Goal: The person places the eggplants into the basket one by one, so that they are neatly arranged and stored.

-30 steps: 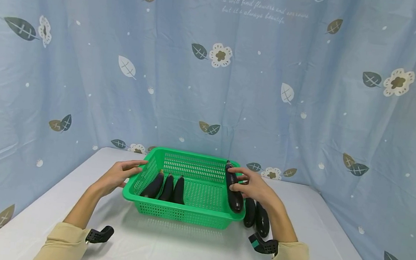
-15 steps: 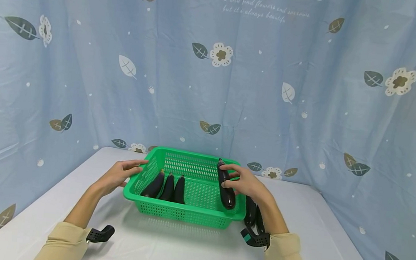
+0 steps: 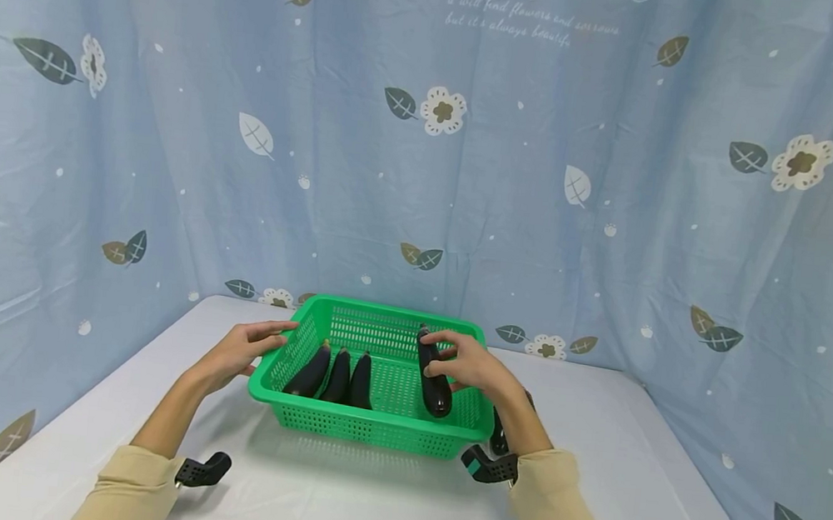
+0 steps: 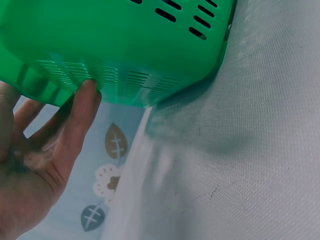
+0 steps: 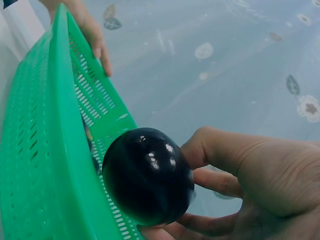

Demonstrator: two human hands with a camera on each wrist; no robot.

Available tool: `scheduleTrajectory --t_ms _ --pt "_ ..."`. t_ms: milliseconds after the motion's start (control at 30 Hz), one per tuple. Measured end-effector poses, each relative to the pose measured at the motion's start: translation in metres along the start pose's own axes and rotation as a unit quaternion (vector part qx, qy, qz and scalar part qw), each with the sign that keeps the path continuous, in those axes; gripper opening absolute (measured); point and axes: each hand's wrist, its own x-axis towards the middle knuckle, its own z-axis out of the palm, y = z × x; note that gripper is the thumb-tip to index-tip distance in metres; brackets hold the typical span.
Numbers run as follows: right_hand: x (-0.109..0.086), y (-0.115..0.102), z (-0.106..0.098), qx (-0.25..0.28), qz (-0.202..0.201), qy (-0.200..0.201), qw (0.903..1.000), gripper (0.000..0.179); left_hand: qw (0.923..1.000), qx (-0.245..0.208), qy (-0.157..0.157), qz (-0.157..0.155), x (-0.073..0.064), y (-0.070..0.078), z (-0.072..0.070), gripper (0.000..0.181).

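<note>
My right hand (image 3: pixel 472 366) grips a dark, glossy eggplant (image 3: pixel 433 379), thumb on one side and fingers on the other. That eggplant is held over the right part of the green plastic basket (image 3: pixel 371 417), its rounded end facing the camera in the right wrist view. My left hand (image 3: pixel 234 351) holds the basket's left rim, with some fingers above it and others against the outer wall, as the left wrist view shows. Inside the basket, three eggplants (image 3: pixel 338 376) lie side by side at the left.
More eggplant (image 3: pixel 499 435) lies on the white table (image 3: pixel 363 506) just right of the basket, partly hidden by my right forearm. A blue patterned curtain (image 3: pixel 365 163) hangs behind and at both sides.
My right hand has carried the eggplant leftward from the basket's right rim to over its inside. The left hand has stayed at the left rim.
</note>
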Motion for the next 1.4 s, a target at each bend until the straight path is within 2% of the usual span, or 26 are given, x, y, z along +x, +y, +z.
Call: scheduleTrajectory --t_ms 533,867,1400 --pt "0.012 -0.001 0.014 0.016 0.014 -0.004 0.9998 0.052 1.0000 0.001 0.001 -0.001 -0.002 0.002 0.001 0.058" --pt "0.020 0.002 0.021 0.017 0.014 -0.025 0.9994 0.052 1.0000 0.000 0.001 -0.004 -0.002 0.001 0.001 0.059" --pt "0.030 -0.003 0.034 0.030 0.048 -0.038 0.9976 0.055 1.0000 0.008 0.003 -0.002 -0.001 0.003 0.002 0.059"
